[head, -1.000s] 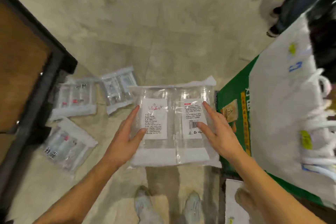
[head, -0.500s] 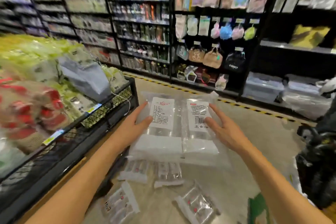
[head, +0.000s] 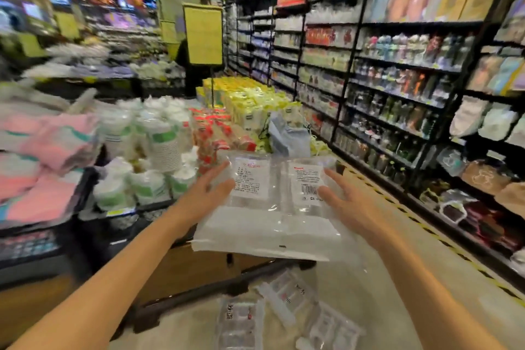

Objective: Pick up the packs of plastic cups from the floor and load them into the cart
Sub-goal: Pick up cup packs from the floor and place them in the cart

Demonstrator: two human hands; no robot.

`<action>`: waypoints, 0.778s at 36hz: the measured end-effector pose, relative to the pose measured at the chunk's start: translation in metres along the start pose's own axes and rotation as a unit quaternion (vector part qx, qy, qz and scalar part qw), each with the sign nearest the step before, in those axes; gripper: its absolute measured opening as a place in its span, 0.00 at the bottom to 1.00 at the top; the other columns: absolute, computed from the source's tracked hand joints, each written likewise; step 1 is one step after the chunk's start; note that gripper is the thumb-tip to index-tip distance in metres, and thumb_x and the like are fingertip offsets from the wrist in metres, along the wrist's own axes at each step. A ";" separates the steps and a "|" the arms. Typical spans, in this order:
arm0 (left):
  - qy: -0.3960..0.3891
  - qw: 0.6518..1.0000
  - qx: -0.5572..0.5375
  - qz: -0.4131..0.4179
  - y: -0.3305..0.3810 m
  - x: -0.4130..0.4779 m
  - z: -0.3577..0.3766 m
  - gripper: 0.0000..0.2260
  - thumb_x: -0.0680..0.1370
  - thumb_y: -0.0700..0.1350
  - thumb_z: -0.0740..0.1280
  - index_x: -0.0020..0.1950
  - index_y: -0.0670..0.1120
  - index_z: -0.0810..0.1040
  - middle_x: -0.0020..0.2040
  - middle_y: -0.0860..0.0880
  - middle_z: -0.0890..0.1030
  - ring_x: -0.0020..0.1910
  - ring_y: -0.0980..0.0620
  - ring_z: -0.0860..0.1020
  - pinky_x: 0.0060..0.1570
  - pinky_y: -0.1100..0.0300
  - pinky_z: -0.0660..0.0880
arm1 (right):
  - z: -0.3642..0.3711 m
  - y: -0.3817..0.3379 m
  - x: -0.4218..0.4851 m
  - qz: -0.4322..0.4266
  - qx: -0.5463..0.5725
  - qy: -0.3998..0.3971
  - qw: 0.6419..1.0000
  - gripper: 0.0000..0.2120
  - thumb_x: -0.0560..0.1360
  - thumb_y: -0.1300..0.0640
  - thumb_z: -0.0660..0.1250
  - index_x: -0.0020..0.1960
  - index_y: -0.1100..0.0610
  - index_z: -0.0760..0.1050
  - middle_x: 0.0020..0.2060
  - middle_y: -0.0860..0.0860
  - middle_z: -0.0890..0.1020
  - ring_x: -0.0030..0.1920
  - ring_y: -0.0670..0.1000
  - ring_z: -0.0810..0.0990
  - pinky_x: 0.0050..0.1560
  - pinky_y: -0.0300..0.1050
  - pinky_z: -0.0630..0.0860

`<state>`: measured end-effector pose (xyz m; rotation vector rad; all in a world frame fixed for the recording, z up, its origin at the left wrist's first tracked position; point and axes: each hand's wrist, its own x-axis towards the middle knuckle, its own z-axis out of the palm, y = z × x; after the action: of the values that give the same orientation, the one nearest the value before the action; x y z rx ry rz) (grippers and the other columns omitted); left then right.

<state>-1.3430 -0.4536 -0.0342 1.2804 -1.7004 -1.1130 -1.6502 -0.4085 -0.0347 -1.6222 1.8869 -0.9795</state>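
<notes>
Store aisle — packs (head: pixel 287 312) on pale floor (head: pixel 369 293).

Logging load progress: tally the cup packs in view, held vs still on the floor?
Held between left hand and right hand: 1, the held stack of packs, which shows two labels and may be more than one pack.
Packs on the floor: 3
Total: 4

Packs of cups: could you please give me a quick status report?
Left hand and right hand clamp the held packs, raised. More packs on the floor. Nothing blocking.
</notes>
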 end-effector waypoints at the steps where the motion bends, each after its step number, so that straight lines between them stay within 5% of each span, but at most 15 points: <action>1: 0.023 1.000 -0.003 -0.008 -0.004 -0.006 -0.010 0.25 0.77 0.63 0.63 0.72 0.70 0.61 0.76 0.52 0.64 0.73 0.48 0.65 0.67 0.51 0.67 | 0.009 -0.009 0.006 -0.009 0.002 -0.014 1.000 0.28 0.77 0.36 0.62 0.75 0.34 0.59 0.77 0.46 0.63 0.74 0.54 0.65 0.72 0.59 0.65; 6: 0.100 0.994 -0.014 -0.040 -0.028 -0.045 -0.062 0.26 0.74 0.64 0.64 0.71 0.70 0.61 0.75 0.55 0.64 0.74 0.50 0.64 0.65 0.54 0.67 | 0.064 -0.050 0.024 -0.067 0.006 -0.091 0.994 0.28 0.77 0.37 0.62 0.76 0.36 0.60 0.76 0.45 0.64 0.75 0.53 0.64 0.71 0.53 0.64; 12: 0.193 0.978 -0.028 -0.071 -0.071 -0.092 -0.135 0.25 0.78 0.58 0.64 0.74 0.64 0.63 0.76 0.56 0.64 0.71 0.56 0.65 0.65 0.57 0.67 | 0.146 -0.111 0.031 -0.138 0.014 -0.200 0.970 0.30 0.75 0.33 0.62 0.75 0.37 0.61 0.76 0.46 0.65 0.73 0.54 0.67 0.71 0.57 0.66; 16: 0.239 0.966 -0.048 -0.089 -0.102 -0.123 -0.195 0.20 0.77 0.61 0.65 0.67 0.72 0.65 0.75 0.57 0.65 0.71 0.54 0.67 0.69 0.51 0.67 | 0.208 -0.162 0.034 -0.170 -0.001 -0.240 0.956 0.29 0.77 0.36 0.62 0.76 0.37 0.60 0.74 0.47 0.68 0.71 0.54 0.70 0.68 0.52 0.68; 24: 0.325 0.938 -0.034 -0.119 -0.147 -0.180 -0.314 0.24 0.79 0.57 0.63 0.74 0.64 0.62 0.74 0.55 0.66 0.67 0.55 0.69 0.59 0.60 0.67 | 0.337 -0.269 0.033 -0.227 -0.001 -0.301 0.926 0.31 0.71 0.28 0.61 0.73 0.30 0.59 0.71 0.47 0.73 0.69 0.52 0.73 0.69 0.57 0.69; 28: 0.364 0.921 -0.022 -0.138 -0.167 -0.207 -0.368 0.25 0.79 0.58 0.64 0.75 0.64 0.62 0.75 0.55 0.65 0.71 0.53 0.68 0.64 0.58 0.68 | 0.395 -0.319 0.023 -0.247 0.002 -0.318 0.915 0.28 0.76 0.34 0.63 0.74 0.33 0.61 0.72 0.48 0.71 0.70 0.54 0.71 0.69 0.54 0.68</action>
<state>-0.9016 -0.3525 -0.0646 1.6714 -0.9533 -0.6742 -1.1573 -0.5323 -0.0410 -2.1377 1.0606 -0.5135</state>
